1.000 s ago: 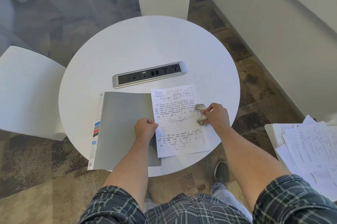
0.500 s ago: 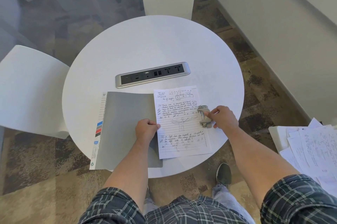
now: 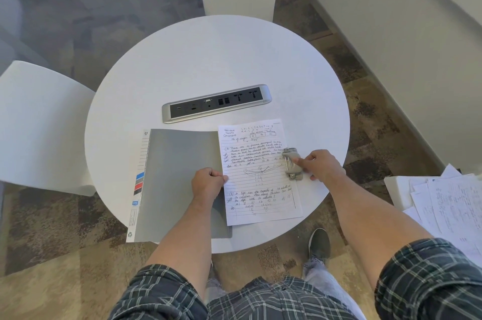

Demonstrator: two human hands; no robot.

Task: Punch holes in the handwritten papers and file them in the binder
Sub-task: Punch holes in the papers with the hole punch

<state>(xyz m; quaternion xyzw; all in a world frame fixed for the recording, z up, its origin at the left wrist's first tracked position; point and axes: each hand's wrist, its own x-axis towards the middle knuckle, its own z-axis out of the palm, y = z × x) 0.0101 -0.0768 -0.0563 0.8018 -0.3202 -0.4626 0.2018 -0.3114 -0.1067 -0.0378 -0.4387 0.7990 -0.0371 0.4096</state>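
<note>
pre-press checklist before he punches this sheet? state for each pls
1. Handwritten sheet lies flat on table: ok.
2. Hole punch sits at sheet's right edge, near mid-height: ok.
3. Sheet edge fully seated in punch slot: cannot tell.
4. Left hand pinches sheet's left edge, steadying it: ok.
5. Right hand on punch, finger along its top: ok.
6. Binder lies open to the left, clear of the punch: ok.
</note>
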